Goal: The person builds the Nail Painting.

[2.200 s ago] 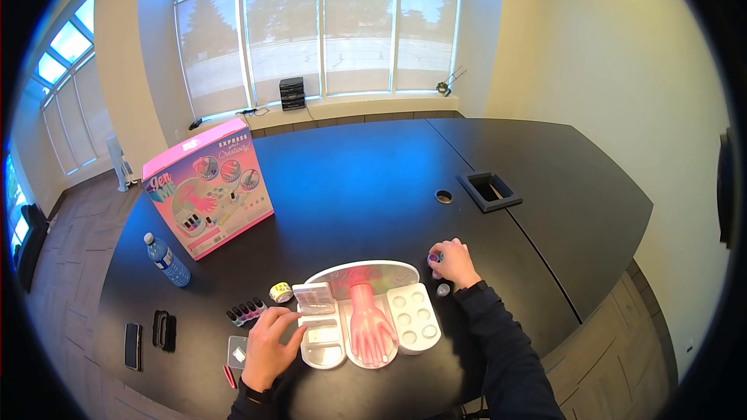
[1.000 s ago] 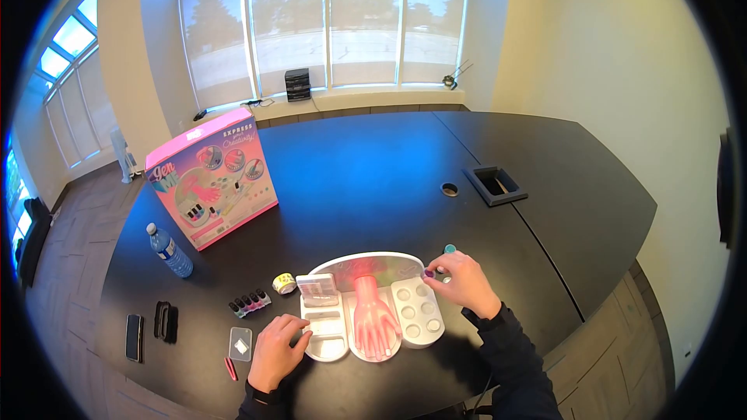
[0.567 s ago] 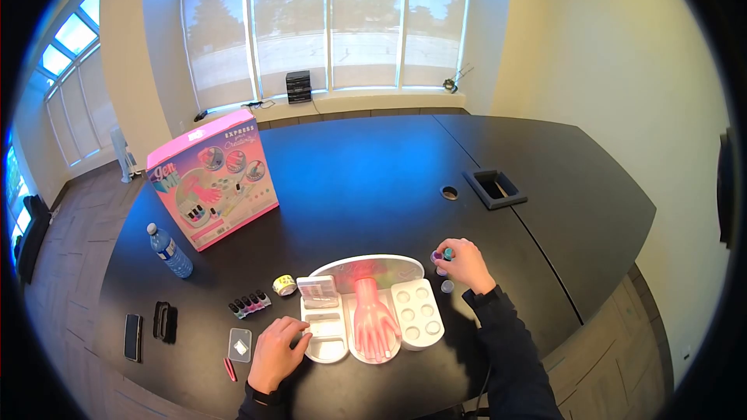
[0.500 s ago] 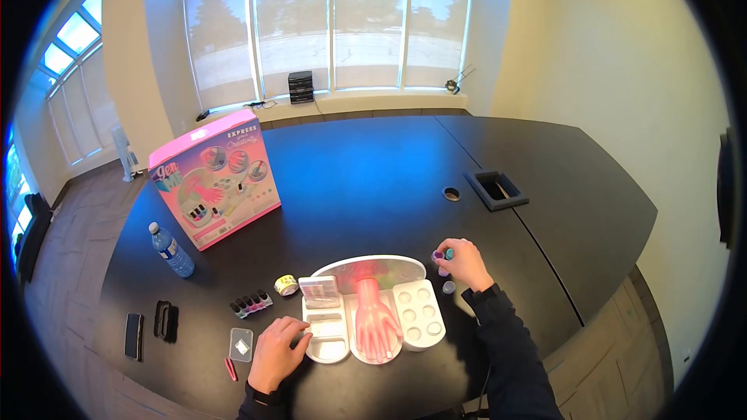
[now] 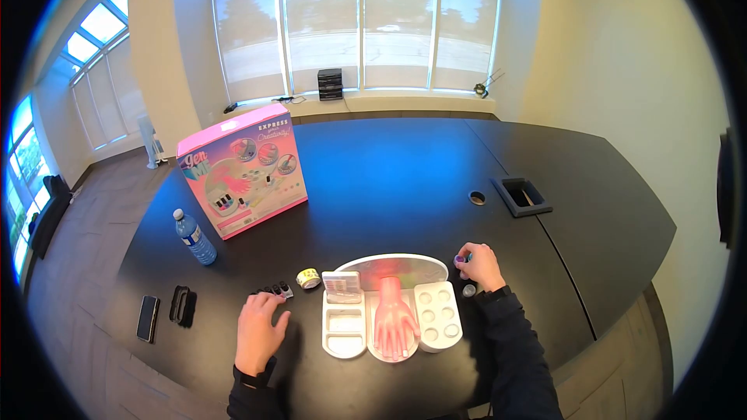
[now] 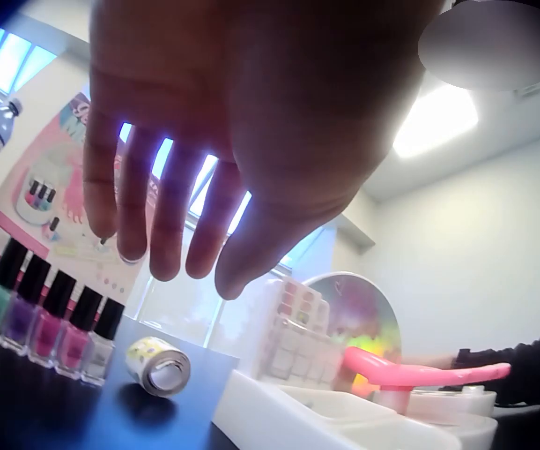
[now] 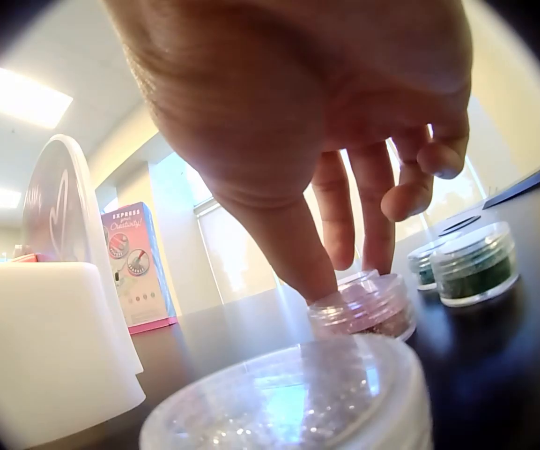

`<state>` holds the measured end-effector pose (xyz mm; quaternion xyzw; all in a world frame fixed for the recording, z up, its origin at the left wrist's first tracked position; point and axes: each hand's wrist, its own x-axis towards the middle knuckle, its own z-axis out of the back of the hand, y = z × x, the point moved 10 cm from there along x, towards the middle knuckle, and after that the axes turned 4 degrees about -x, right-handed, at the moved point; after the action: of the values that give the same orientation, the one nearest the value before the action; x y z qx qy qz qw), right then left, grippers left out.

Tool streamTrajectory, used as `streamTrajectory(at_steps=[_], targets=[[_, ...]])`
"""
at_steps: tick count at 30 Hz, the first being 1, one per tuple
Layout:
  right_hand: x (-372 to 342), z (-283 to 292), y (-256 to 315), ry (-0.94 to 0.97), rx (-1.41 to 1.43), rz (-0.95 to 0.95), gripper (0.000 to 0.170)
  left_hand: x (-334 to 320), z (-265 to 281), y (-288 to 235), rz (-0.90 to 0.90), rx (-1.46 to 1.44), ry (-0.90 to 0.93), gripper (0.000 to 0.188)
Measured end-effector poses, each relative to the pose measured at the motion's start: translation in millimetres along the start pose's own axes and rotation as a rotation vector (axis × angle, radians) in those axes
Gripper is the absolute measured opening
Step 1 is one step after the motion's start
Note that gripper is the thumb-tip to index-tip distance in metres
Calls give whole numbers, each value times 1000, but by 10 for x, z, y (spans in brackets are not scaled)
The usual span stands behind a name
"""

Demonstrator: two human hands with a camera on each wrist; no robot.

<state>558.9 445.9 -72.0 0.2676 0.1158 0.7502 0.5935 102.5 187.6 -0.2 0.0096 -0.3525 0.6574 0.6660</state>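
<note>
My left hand [image 5: 261,333] is over the table by several nail polish bottles [image 6: 50,323], fingers spread loosely, holding nothing. In the head view it partly covers those bottles. My right hand [image 5: 481,266] pinches a small pinkish glitter jar [image 7: 368,311] between thumb and fingers, low at the table. A clear jar [image 7: 298,403] stands nearer the right wrist camera, and green glitter jars [image 7: 476,267] sit beyond. Between my hands stands a white manicure station [image 5: 345,313] with a pink model hand [image 5: 393,319], a curved back panel and round wells on its right side.
A patterned tape roll [image 5: 308,278] lies left of the station. Farther left are a pink toy box [image 5: 245,175], a water bottle [image 5: 194,239], a phone [image 5: 148,318] and a black case [image 5: 183,306]. A square socket opening [image 5: 522,197] lies in the table at right.
My left hand has left the station's edge and moved left to the nail polish. My right hand went to the station with a purple jar, then back among the jars. The head view has turned left.
</note>
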Motion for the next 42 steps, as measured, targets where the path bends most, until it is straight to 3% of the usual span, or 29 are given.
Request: streamTrajectory(at_steps=[4, 6, 13, 22, 26, 31, 42], targets=[[2, -2, -23, 3, -58, -1, 14, 149, 61, 138, 8, 59, 5, 29], [-42, 132, 88, -119, -151, 93, 19, 236, 20, 141, -30, 76, 48, 31], [-196, 413, 288, -137, -97, 108, 23, 561, -325, 204, -145, 192, 90, 36], [-646, 740, 530, -49, -38, 107, 20, 754, -879, 334, -177, 357, 183, 43], [-908, 745, 609, -42, 9, 212, 20, 791, -1037, 402, -160, 378, 224, 44], [-1155, 656, 697, 96, 88, 258, 25, 813, -1173, 486, -115, 380, 263, 34], [-1395, 559, 844, 166, 160, 284, 25, 794, -787, 131, -171, 269, 125, 30]])
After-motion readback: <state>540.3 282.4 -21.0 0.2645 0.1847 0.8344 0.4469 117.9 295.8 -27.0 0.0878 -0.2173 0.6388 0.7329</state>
